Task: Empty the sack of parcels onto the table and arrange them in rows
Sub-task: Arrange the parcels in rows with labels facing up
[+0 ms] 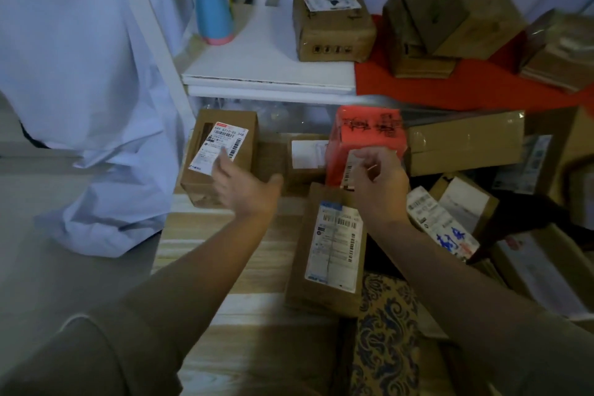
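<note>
Cardboard boxes cover the wooden table [225,283], most of them lying toward 12 and 3 o'clock from you. Your left hand [247,190] is spread, palm turned inward, fingers straight; its fingertips touch the white label of a brown box [221,154] at 11 o'clock, and it grips nothing. Your right hand [379,190] is curled with thumb and forefinger drawn close, just in front of the orange box [366,138] at 12 o'clock; whether it pinches the label on that box, you cannot tell from this view. A long brown box [331,254] with a white barcode label lies flat below your right wrist, its far end beside the orange box. A wide flat box [466,145] lies at 1 o'clock, touching the orange one. More labelled boxes [463,212] sit jumbled at 3 o'clock. On the higher white shelf [270,67] at 12 o'clock stands a blue bottle [213,10] with a pink base, and beside it a sealed brown carton [334,26]. Further cartons [443,10] lean together on a red surface [450,87] at 1 o'clock. Pale blue cloth [90,90] hangs at 10 o'clock.
</note>
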`<state>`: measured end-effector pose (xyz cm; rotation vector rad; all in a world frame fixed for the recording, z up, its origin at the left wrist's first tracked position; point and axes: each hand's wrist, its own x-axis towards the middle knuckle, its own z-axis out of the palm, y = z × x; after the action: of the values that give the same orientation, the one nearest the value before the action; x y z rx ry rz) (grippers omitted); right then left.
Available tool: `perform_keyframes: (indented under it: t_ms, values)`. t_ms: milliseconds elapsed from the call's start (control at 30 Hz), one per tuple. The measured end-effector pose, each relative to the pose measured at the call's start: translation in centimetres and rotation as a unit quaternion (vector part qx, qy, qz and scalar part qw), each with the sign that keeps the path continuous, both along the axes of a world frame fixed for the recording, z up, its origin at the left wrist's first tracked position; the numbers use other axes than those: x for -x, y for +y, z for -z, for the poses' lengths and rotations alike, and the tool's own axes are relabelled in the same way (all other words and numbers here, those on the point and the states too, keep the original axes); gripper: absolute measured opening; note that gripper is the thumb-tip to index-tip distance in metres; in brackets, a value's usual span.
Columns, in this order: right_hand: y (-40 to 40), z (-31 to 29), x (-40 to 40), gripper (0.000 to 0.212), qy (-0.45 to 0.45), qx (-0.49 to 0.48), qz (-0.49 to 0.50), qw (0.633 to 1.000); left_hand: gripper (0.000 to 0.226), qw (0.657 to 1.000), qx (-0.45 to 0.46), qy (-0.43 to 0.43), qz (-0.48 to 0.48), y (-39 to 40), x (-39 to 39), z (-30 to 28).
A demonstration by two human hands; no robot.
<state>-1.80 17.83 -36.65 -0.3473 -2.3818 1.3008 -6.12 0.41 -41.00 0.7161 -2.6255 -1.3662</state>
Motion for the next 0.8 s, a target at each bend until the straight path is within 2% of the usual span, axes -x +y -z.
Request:
perform_keyframes:
  t_ms: [67,133,200,300,367,633,733,800]
  values:
    - [1.7,0.2,-0.5,0.022,-0.024,0.005,0.012,1.0,0.126,0.985,-0.045,0.042,0.164,2.8,1.0,-0.9]
    - [3.4,0.4,-1.1,0.023,-0.036,0.01,0.028,0.999,0.135,0.951,-0.078,0.038,0.296,5.2,2.2,-1.8]
    - [4.8,0.5,-1.5,0.025,-0.031,0.031,0.041,0.998,0.139,0.926,-0.089,0.015,0.366,6.8,3.4,-2.2]
    - [6.5,0.6,-1.5,0.031,-0.065,0.06,0.036,0.995,0.136,0.906,-0.143,-0.004,0.399,8.1,4.7,-2.1]
    - [7.1,0.6,-1.1,0.045,-0.091,0.075,0.005,0.993,0.135,0.901,-0.14,-0.021,0.409,8.9,5.4,-1.8]
    - [7.6,0.3,-0.5,0.052,-0.092,0.126,-0.096,0.983,0.113,0.928,-0.123,0.022,0.352,9.1,5.9,-3.4]
    - [6.8,-0.3,0.0,0.059,-0.106,0.119,-0.063,0.985,0.103,0.945,-0.198,0.053,0.255,8.0,5.0,-5.8]
    - [5.7,-0.6,0.2,0.057,-0.102,0.118,-0.053,0.986,0.092,0.942,-0.272,0.064,0.185,6.4,4.2,-7.4]
